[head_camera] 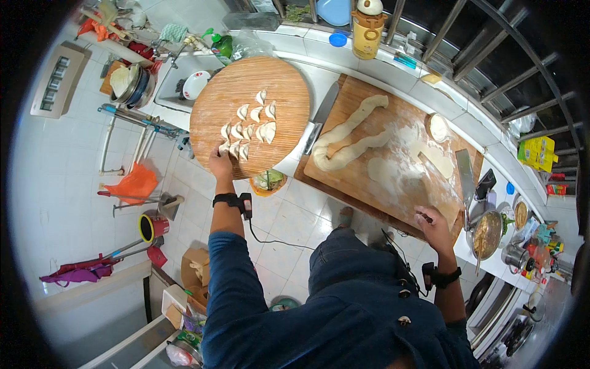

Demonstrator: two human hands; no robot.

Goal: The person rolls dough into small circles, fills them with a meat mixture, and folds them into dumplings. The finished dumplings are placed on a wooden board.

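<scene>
My left hand (221,164) is at the near left edge of a round slatted wooden board (281,83), its fingertips around a crescent dumpling (224,147). Several more folded dumplings (236,130) lie in rows beside it. On the rectangular wooden cutting board (341,177) a long rope of dough (352,121) bends into a U. Pale flat dough rounds (381,169) and loose flour lie right of it, with what looks like a slim rolling pin (438,169) across one. My right hand (432,225) hovers by the board's near right edge, fingers loosely curled, with nothing visible in them.
A knife (322,115) lies between the boards. A wide-bladed tool (464,177) rests at the right edge, near a bowl of flour (439,127) and a metal bowl of filling with chopsticks (486,234). A sink (173,85) is at the left; barred windows stand behind.
</scene>
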